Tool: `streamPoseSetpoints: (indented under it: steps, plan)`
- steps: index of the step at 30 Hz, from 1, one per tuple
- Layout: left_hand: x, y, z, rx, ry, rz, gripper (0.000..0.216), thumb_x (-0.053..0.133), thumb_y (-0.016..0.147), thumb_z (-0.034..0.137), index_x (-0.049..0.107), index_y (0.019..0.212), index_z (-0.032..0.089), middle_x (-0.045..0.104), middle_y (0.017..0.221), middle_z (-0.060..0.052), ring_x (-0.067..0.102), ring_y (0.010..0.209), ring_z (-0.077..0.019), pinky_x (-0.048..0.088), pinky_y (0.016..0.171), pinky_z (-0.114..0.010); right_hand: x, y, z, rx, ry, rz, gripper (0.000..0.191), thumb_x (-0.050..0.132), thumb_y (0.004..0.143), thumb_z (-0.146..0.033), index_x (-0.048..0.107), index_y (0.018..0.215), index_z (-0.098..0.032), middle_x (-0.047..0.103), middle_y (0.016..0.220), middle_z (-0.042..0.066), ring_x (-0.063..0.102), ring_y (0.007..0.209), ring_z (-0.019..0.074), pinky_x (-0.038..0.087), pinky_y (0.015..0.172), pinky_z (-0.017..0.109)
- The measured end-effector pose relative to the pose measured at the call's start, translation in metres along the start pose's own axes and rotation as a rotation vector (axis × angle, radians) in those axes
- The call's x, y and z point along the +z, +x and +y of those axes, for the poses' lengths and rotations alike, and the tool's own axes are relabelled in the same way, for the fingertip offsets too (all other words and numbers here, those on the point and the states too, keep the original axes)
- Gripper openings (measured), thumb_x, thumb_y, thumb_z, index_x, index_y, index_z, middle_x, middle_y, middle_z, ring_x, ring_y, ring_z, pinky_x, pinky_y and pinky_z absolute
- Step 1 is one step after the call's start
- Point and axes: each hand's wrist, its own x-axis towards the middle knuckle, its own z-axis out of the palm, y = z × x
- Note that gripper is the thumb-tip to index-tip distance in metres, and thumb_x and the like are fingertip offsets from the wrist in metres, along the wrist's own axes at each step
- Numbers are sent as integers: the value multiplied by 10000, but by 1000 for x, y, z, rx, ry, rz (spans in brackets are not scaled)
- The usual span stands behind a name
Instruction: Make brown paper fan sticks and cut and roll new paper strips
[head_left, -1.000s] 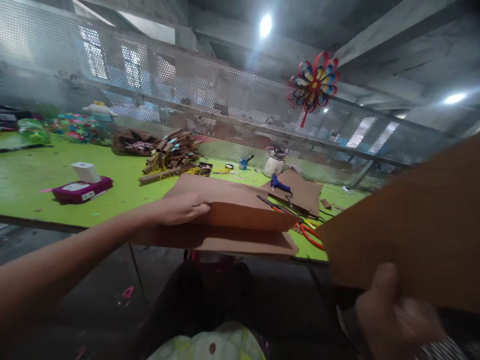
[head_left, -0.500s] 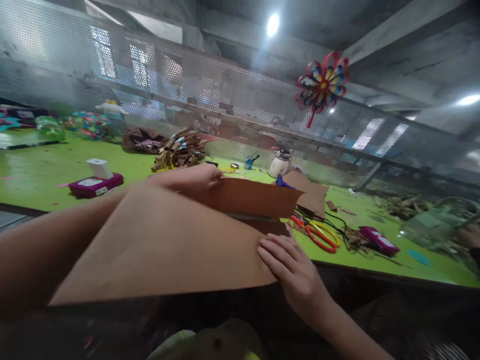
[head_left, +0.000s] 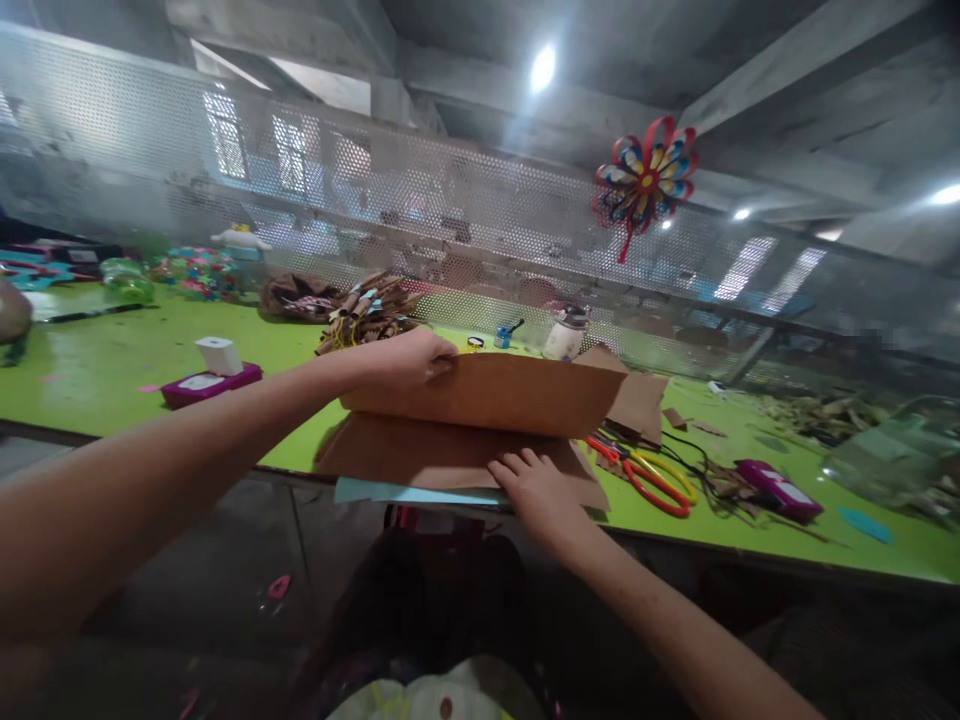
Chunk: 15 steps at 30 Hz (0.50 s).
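Directions: clock face centred on the raised sheet; 12 away from the wearer. Nearest entries first.

Item 1. Light blue sheet (head_left: pixel 420 494), at 6 to 7 o'clock. A thin strip shows along the table's near edge, under brown material. Probably light and limp, easily dragged along if the layer above slides.

Item 2. Right hand (head_left: pixel 541 495), at 5 o'clock. Palm down, fingers a little spread on the layer beneath; grip loose, nothing pinched.

Item 3. Lower brown sheet (head_left: pixel 420 450), at 6 o'clock. Lies on the table (head_left: pixel 112 350), near edge reaching the table's rim. Whether it joins the raised sheet cannot be told.

Item 4. Raised brown sheet (head_left: pixel 510 395), at centre, tilted up above the lower sheet, its face curved. Looks like heavy paper or thin card: light, moderately stiff, able to bow without collapsing, likely to crease under a hard pinch. Probably dry and not slippery. Best taken by the upper edge, fingers flat, or at both upper corners to limit sagging; the free corner at 3 o'clock is unsupported.

Item 5. Left hand (head_left: pixel 424 358), at 10 to 11 o'clock. Grip narrow, holding the raised sheet's upper edge near its left end.

Item 6. Scissors (head_left: pixel 634 480), red loops, at 4 o'clock, beside a yellow handle. Near the sheets; best kept from snagging an edge.

Item 7. Further brown sheet (head_left: pixel 637 405), at 3 o'clock, beyond the scissors.

Item 8. Bundle of brown rolled pieces (head_left: pixel 371 315), at 10 to 11 o'clock, beyond the left hand.
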Motion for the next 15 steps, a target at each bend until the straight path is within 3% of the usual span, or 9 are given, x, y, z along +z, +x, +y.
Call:
streamPoseSetpoints:
  steps: [2, 5, 10, 15]
  plan:
    - [2, -1, 3, 14, 6, -8, 227, 414, 847, 235, 626, 803, 167, 619, 705, -27, 505, 605, -131, 323, 577, -238, 0, 2, -2, 16, 34, 6, 344, 433, 915, -254, 542, 1238, -206, 583, 1219, 123, 505, 1033, 287, 419, 805, 422]
    - [5, -1, 4, 20, -9, -13, 235, 404, 848, 228, 628, 821, 161, 628, 732, -39, 517, 627, -138, 330, 584, -242, -1, -2, -6, -25, 104, 32, 466, 410, 913, -487, 490, 1292, -230, 528, 1298, 117, 472, 1093, 303, 410, 852, 467]
    - [4, -3, 6, 2, -9, -14, 231, 409, 855, 241, 619, 801, 160, 616, 708, -34, 515, 616, -131, 329, 573, -235, -1, -2, -4, -107, 140, 53, 365, 407, 935, -417, 538, 1242, -269, 500, 1327, 99, 451, 1131, 280, 415, 870, 456]
    - [7, -18, 19, -27, -26, 10, 244, 414, 865, 249, 644, 834, 173, 651, 749, -44, 546, 629, -143, 376, 617, -248, 6, 3, 5, -186, 245, 145, 305, 429, 937, -337, 599, 1160, -218, 570, 1222, 98, 467, 1118, 230, 402, 945, 414]
